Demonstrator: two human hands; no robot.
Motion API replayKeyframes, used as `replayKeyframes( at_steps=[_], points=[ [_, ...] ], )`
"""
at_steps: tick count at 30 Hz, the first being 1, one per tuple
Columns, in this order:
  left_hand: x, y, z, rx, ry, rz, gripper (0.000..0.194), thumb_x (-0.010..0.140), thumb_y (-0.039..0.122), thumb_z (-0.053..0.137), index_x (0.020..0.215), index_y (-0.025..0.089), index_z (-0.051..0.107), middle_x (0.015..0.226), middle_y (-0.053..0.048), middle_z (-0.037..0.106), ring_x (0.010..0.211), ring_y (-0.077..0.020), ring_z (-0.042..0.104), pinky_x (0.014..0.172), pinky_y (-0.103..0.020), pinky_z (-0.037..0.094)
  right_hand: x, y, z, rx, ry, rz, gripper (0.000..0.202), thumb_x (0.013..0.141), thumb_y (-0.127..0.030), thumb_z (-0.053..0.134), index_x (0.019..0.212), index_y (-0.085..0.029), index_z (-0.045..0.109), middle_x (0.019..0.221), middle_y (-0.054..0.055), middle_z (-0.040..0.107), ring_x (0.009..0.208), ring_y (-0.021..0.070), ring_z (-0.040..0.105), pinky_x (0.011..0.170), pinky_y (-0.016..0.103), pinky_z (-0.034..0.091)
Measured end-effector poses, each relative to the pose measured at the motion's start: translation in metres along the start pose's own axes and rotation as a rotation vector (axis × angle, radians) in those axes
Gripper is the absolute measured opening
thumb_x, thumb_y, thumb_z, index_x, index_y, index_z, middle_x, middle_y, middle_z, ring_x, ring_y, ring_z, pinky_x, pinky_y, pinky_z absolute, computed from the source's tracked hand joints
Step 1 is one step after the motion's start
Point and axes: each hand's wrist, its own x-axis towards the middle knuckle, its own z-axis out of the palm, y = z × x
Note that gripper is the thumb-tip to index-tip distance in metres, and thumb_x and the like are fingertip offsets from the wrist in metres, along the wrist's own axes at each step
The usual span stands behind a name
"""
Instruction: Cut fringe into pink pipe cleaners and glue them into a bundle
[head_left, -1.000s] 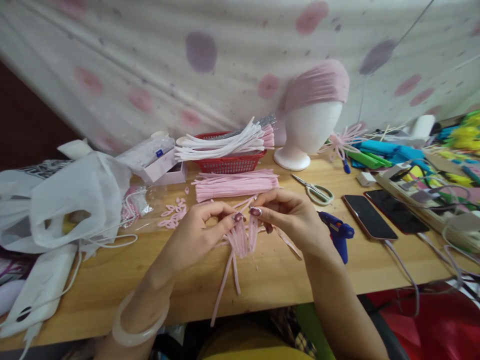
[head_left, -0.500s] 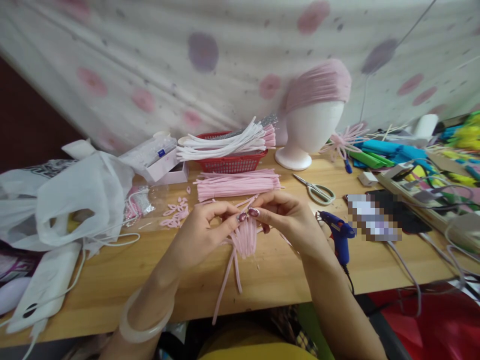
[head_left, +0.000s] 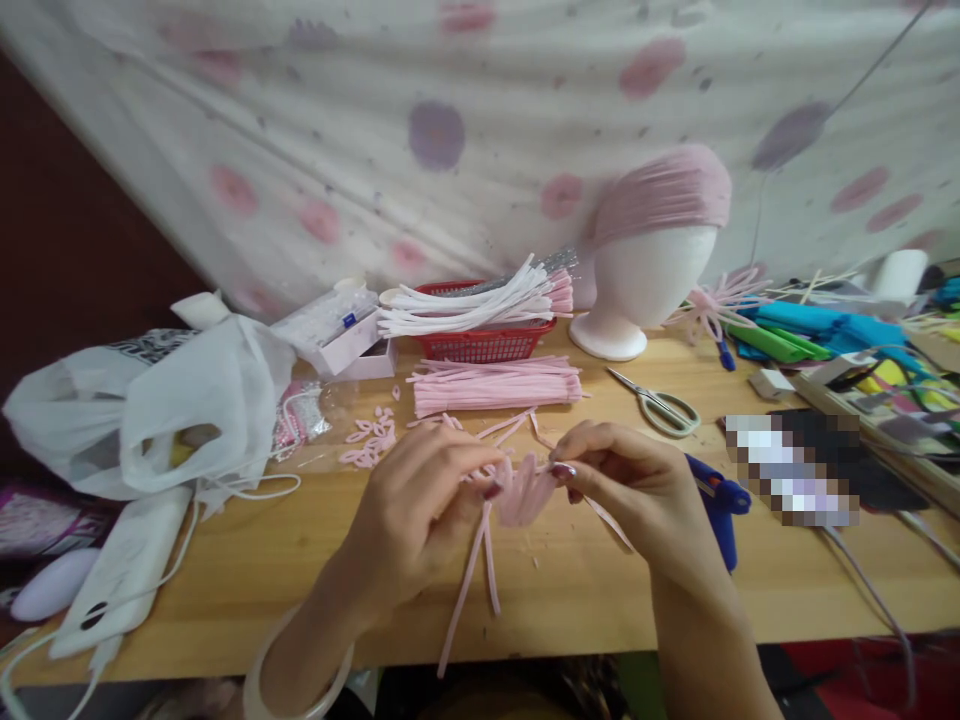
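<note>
Between my hands is a looped bunch of pink pipe cleaners (head_left: 521, 490), slightly blurred. My left hand (head_left: 427, 495) pinches its left side between thumb and fingers. At its right side my right hand (head_left: 619, 480) also pinches it, thumb against forefinger. Long loose pink stems (head_left: 469, 580) trail below the bunch toward the table's front edge, and more stick out behind and right of it. Just beyond my hands lies a thick bundle of pink pipe cleaners (head_left: 495, 388). Small pink bent loops (head_left: 369, 435) are scattered left of that bundle.
A red basket (head_left: 484, 345) holding white pipe cleaners stands at the back. Right of it are a foam head (head_left: 652, 270) with a pink cover, scissors (head_left: 660, 405), a blue glue gun (head_left: 720, 500) and a phone (head_left: 791, 470). Plastic bags (head_left: 202, 410) and a power bank (head_left: 124, 575) lie left.
My hands have drawn apart, and the bunch between them is spread wider sideways. The whole view has shifted, so the table's things appear farther right and lower.
</note>
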Motion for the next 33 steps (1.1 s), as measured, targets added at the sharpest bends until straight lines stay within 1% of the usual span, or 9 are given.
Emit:
replayKeyframes(
  at_steps=[5, 10, 17, 20, 23, 25, 27, 30, 33],
  points=[
    [0.005, 0.016, -0.008, 0.313, -0.121, 0.476, 0.025, 0.091, 0.032, 0.059, 0.079, 0.012, 0.07, 0.077, -0.009, 0.074, 0.078, -0.0219, 0.067, 0.083, -0.037, 0.057, -0.005, 0.0, -0.01, -0.093, 0.058, -0.033, 0.008, 0.074, -0.025, 0.08, 0.073, -0.021, 0.073, 0.066, 0.003, 0.069, 0.056, 0.0131, 0.06, 0.046, 0.021, 0.048],
    [0.011, 0.031, -0.012, 0.192, -0.26, 0.61, 0.035, 0.09, 0.031, 0.06, 0.058, 0.021, 0.067, 0.064, -0.003, 0.071, 0.068, -0.0181, 0.067, 0.089, -0.033, 0.059, -0.007, 0.002, -0.015, -0.104, 0.095, -0.064, 0.006, 0.074, -0.021, 0.079, 0.075, -0.024, 0.074, 0.071, 0.002, 0.07, 0.062, 0.0126, 0.062, 0.051, 0.02, 0.05],
    [0.001, 0.031, -0.007, 0.118, -0.197, 0.765, 0.038, 0.09, 0.023, 0.059, 0.054, 0.025, 0.067, 0.06, 0.002, 0.068, 0.067, -0.015, 0.064, 0.104, -0.035, 0.051, -0.008, 0.0, -0.012, -0.15, 0.139, -0.061, 0.007, 0.076, -0.02, 0.078, 0.077, -0.025, 0.074, 0.07, 0.0, 0.068, 0.06, 0.0115, 0.058, 0.049, 0.021, 0.045],
    [0.0, 0.034, -0.005, 0.007, -0.274, 0.686, 0.037, 0.09, 0.014, 0.057, 0.055, 0.023, 0.068, 0.062, 0.002, 0.069, 0.069, -0.0137, 0.066, 0.108, -0.03, 0.048, -0.008, -0.004, -0.005, -0.169, 0.166, -0.077, 0.006, 0.077, -0.021, 0.077, 0.075, -0.025, 0.073, 0.071, 0.0, 0.067, 0.062, 0.0134, 0.059, 0.051, 0.024, 0.045],
    [-0.001, 0.039, 0.009, -0.465, -0.379, 0.498, 0.046, 0.091, 0.008, 0.047, 0.052, 0.028, 0.062, 0.062, 0.003, 0.069, 0.07, -0.0122, 0.068, 0.1, -0.022, 0.053, -0.009, -0.011, 0.01, -0.145, 0.163, -0.033, 0.007, 0.081, -0.023, 0.075, 0.076, -0.025, 0.07, 0.072, -0.001, 0.066, 0.066, 0.0146, 0.061, 0.057, 0.027, 0.049],
    [-0.002, 0.043, 0.026, -0.591, -0.4, 0.469, 0.048, 0.094, 0.015, 0.043, 0.051, 0.03, 0.058, 0.062, 0.006, 0.068, 0.071, -0.0093, 0.069, 0.096, -0.019, 0.054, -0.01, -0.014, 0.023, -0.115, 0.145, -0.026, 0.007, 0.083, -0.024, 0.073, 0.078, -0.025, 0.069, 0.073, -0.001, 0.066, 0.066, 0.014, 0.06, 0.058, 0.027, 0.048],
    [-0.003, 0.048, 0.043, -0.683, -0.397, 0.345, 0.047, 0.096, 0.024, 0.045, 0.051, 0.029, 0.056, 0.064, 0.004, 0.071, 0.07, -0.0114, 0.07, 0.097, -0.026, 0.055, -0.009, -0.013, 0.034, -0.106, 0.114, -0.034, 0.008, 0.084, -0.025, 0.072, 0.078, -0.023, 0.069, 0.075, 0.0, 0.067, 0.066, 0.014, 0.06, 0.059, 0.028, 0.048],
    [-0.002, 0.056, 0.06, -0.806, -0.316, 0.212, 0.048, 0.097, 0.037, 0.043, 0.051, 0.026, 0.051, 0.061, 0.006, 0.071, 0.068, -0.0116, 0.07, 0.097, -0.033, 0.055, -0.007, -0.008, 0.04, -0.093, 0.083, -0.033, 0.008, 0.084, -0.029, 0.071, 0.08, -0.022, 0.068, 0.075, 0.001, 0.065, 0.064, 0.0142, 0.057, 0.058, 0.029, 0.046],
    [0.0, 0.063, 0.061, -0.948, -0.109, -0.106, 0.054, 0.096, 0.048, 0.039, 0.047, 0.025, 0.045, 0.048, 0.002, 0.065, 0.058, -0.0137, 0.068, 0.082, -0.034, 0.059, -0.006, -0.001, 0.035, -0.128, 0.091, -0.039, 0.009, 0.085, -0.03, 0.071, 0.081, -0.023, 0.069, 0.075, 0.0, 0.063, 0.063, 0.013, 0.054, 0.057, 0.028, 0.043]
  ],
)
